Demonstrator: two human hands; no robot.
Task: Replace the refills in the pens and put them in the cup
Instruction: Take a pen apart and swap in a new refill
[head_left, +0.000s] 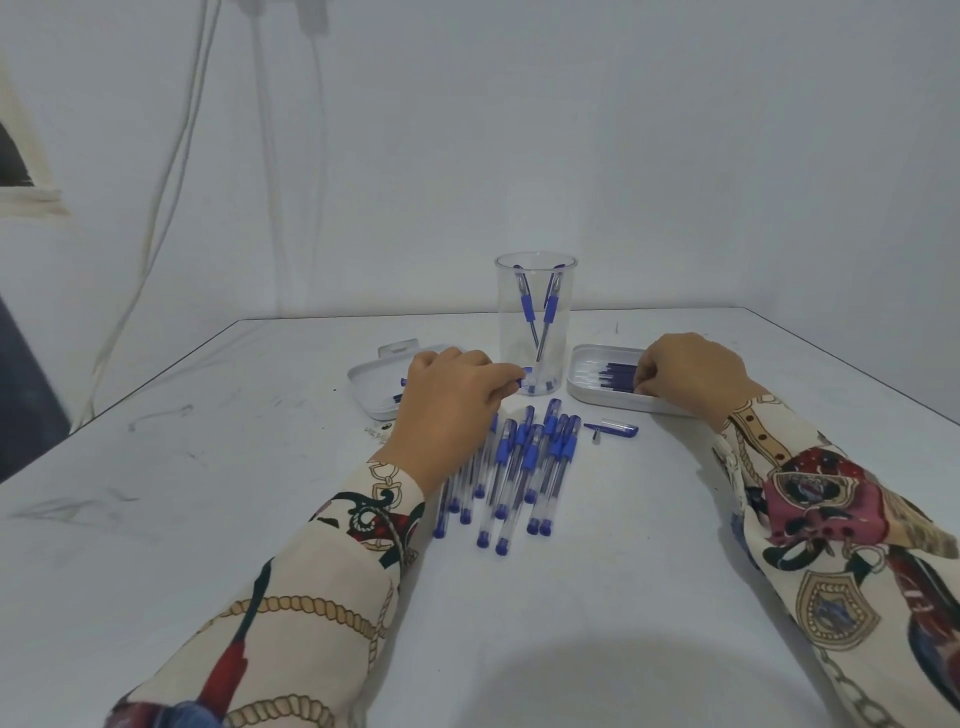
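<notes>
A clear plastic cup (535, 291) stands at the table's middle back with two blue pens upright inside. Several blue pens (519, 467) lie in a loose row in front of it. My left hand (447, 405) hovers over the row's left end, and its fingertips pinch a small blue pen part (522, 382) beside the cup's base. My right hand (685, 379) reaches into a white tray of refills (597, 384) right of the cup, its fingers curled and pinching among the dark refills (615, 375). A loose blue pen cap (613, 429) lies just in front of that tray.
A second white tray (371, 387) sits left of the cup, partly behind my left hand. White cables (171, 171) hang down the wall at the back left. The white table (260, 519) has scuff marks on its left side.
</notes>
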